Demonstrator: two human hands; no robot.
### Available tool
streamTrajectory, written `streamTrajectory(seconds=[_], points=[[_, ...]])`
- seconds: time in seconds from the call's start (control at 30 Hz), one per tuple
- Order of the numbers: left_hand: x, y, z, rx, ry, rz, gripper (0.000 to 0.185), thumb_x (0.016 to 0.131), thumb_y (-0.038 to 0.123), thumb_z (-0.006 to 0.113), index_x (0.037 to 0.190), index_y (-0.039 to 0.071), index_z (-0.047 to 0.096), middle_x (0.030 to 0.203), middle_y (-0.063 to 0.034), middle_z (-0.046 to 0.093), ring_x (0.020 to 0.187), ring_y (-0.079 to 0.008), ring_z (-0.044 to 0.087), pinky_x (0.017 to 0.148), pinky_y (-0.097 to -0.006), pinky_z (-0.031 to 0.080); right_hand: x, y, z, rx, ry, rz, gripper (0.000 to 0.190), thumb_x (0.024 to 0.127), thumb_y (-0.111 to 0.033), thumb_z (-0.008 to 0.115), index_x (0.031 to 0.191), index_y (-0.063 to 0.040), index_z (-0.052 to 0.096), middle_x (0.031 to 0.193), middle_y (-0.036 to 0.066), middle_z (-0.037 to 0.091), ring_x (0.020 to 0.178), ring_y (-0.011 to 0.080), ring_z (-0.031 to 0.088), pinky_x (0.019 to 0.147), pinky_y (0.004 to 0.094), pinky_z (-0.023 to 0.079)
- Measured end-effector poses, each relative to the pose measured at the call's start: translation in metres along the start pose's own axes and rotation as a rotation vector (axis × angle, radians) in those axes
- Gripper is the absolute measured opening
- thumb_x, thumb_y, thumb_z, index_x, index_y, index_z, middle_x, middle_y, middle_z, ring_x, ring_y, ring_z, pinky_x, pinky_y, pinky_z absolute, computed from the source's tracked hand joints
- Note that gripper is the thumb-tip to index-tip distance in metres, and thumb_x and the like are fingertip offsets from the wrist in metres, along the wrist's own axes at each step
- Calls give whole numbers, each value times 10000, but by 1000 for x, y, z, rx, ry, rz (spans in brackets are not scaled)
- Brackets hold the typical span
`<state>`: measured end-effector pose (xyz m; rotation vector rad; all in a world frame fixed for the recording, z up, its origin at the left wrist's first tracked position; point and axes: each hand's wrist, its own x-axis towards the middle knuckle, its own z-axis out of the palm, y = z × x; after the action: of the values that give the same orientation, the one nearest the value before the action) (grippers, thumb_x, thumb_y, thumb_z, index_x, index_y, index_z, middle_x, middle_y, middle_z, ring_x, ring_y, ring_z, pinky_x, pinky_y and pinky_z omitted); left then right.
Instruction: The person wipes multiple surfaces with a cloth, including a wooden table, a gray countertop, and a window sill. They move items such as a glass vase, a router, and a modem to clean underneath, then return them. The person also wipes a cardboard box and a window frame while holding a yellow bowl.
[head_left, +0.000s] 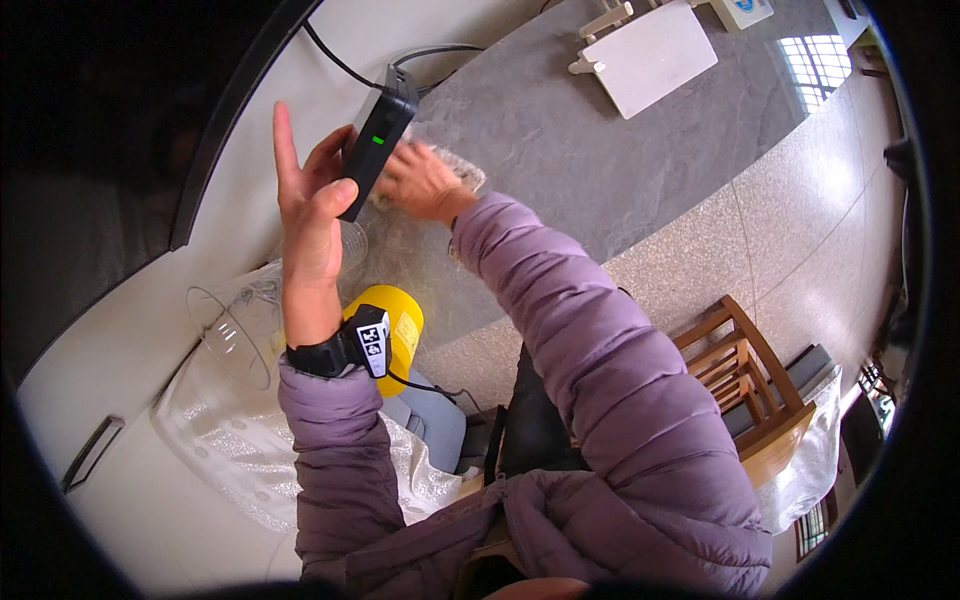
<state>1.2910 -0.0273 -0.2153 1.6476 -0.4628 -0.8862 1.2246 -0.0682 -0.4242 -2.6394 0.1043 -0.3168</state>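
My left hand grips the lower end of a black box-shaped electronic device with a small green light on its side, raised above the stone-patterned tabletop. The index finger of that hand points away from the device. Just behind the device, my right hand presses on a crumpled greyish cloth on the tabletop; its fingertips are partly hidden by the device and slightly blurred. Black cables run by the device's far end. A strap with a small module sits on my left wrist.
A white router with antennas lies at the table's far side, a white box beside it. Near my left wrist stand a yellow cylindrical container and clear plastic containers. A wooden chair is at the right; a white cabinet borders the left.
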Motion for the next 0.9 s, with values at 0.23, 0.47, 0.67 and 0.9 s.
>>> streamTrajectory(seconds=[0.23,0.47,0.67,0.9], points=[[-1,6,1,-45,35,-8,1050,643,199,688,1493,152,73,1194,-158,517,1036,-187,514,944,-297,387,-42,79,-42,-149,229,178,436,745,-241,639,1178,-244,584,1265,91,465,1149,297,444,911,435,388],[-2,5,7,-66,0,30,1068,631,198,716,1492,152,87,1193,-153,523,1042,-190,511,951,-305,399,-42,89,-51,-186,346,522,461,793,-278,609,1246,-233,536,1307,115,424,1149,323,422,912,444,369],[-1,-5,-1,17,-8,28,1105,621,193,747,1493,150,68,1214,-152,501,1055,-192,504,941,-302,407,-88,71,-44,-191,344,647,497,788,-294,629,1270,-237,522,1321,113,411,1160,322,415,925,444,354],[-4,-30,-6,86,-15,26,1168,611,231,788,1492,151,26,1208,-162,480,1076,-206,500,921,-311,418,-169,77,-84,-293,206,479,502,746,-252,656,1238,-247,556,1293,96,448,1124,308,457,891,435,391]])
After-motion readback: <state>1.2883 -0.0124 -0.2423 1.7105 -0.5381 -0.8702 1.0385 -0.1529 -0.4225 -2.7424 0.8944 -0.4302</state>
